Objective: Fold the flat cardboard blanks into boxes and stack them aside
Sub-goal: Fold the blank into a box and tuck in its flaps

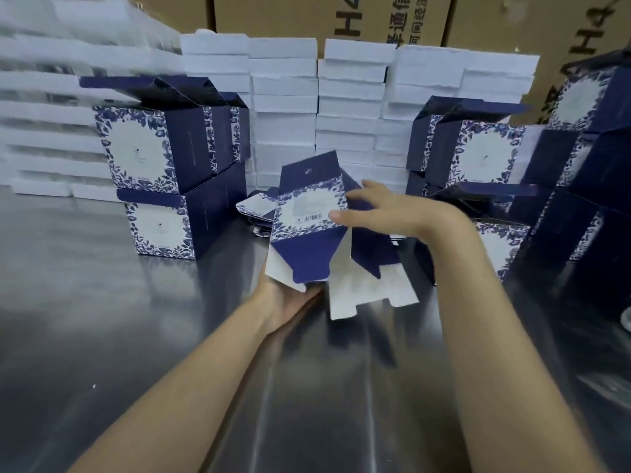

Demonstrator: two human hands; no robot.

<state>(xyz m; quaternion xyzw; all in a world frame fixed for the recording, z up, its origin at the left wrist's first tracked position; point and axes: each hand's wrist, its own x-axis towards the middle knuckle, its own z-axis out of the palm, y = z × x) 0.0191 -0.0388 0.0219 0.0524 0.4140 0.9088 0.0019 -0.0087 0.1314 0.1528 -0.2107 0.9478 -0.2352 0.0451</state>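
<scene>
A navy and white floral cardboard blank (309, 220) is held up over the middle of the steel table, partly opened, with its white bottom flaps hanging toward me. My left hand (290, 302) grips it from below at the bottom flaps, mostly hidden under the card. My right hand (372, 209) holds its right side, thumb on the printed panel by the barcode and fingers spread over the top edge. Behind it lie more flat blanks (254, 206). Two folded boxes (164, 186) stand stacked at the left.
More folded navy boxes (478, 155) are piled at the right, reaching the frame edge. White trays (283, 107) are stacked in rows along the back, with brown cartons (495, 18) behind. The steel table (102, 319) reaches toward me.
</scene>
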